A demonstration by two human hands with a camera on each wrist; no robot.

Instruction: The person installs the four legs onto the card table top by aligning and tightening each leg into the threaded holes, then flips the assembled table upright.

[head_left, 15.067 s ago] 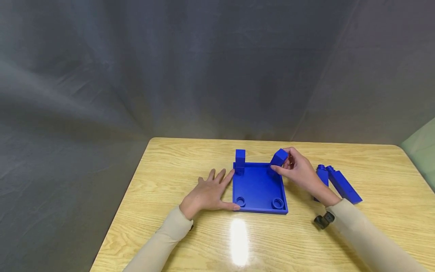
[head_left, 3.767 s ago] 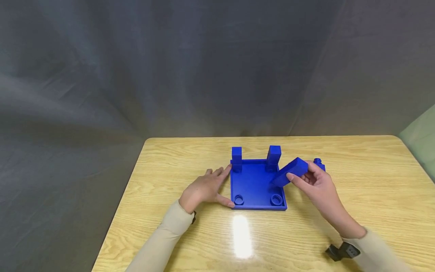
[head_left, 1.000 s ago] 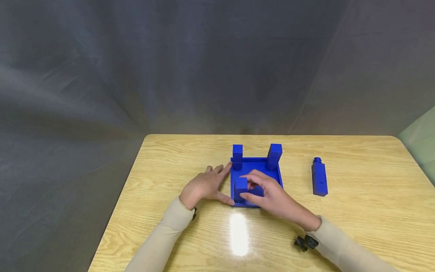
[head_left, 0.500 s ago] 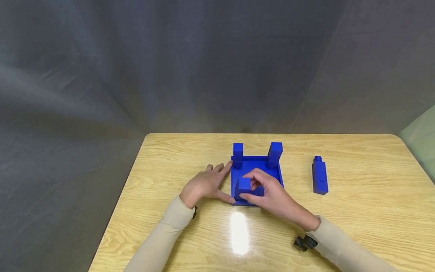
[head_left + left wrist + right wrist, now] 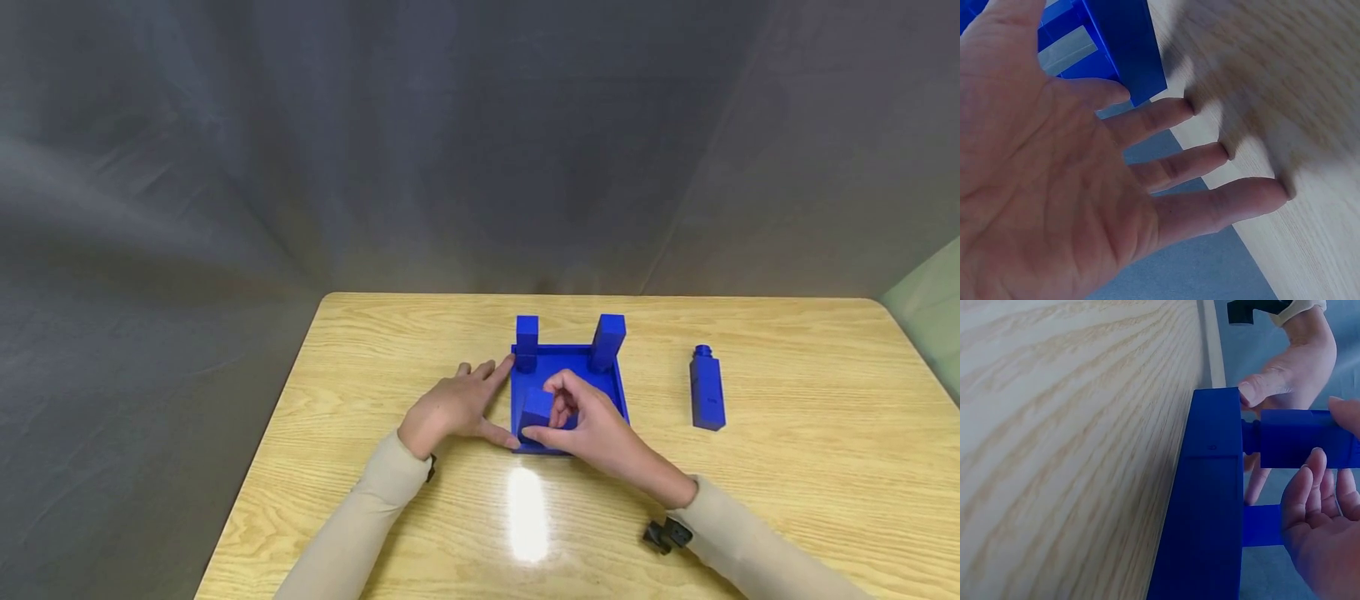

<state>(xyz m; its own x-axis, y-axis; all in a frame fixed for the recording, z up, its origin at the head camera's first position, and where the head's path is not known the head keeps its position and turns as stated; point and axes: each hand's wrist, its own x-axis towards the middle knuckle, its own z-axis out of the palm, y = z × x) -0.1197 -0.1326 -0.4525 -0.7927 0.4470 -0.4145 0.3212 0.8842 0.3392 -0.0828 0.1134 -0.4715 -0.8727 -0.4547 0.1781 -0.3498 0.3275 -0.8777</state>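
Note:
A blue square tray-shaped base (image 5: 562, 362) lies on the table, its raised rim facing up. Two blue square legs stand at its far corners, the far-left leg (image 5: 527, 337) and the far-right leg (image 5: 608, 340). My right hand (image 5: 600, 429) pinches a third blue leg (image 5: 536, 408) between thumb and fingers at the near-left corner. In the right wrist view, the threaded neck of this leg (image 5: 1297, 439) meets the base, part of the thread showing. My left hand (image 5: 453, 408) is spread along the base's left edge, thumb and index finger touching it.
A loose blue leg (image 5: 707, 396) with a threaded end lies on the wooden table (image 5: 810, 400), right of the base. A grey curtain (image 5: 480, 167) hangs behind the table. Dark wrist cameras sit at both cuffs.
Earlier, the far-right leg went from tilted in my hand to standing. My right hand then brought a third leg to the near-left corner. Lately my right fingers and that leg have turned slightly.

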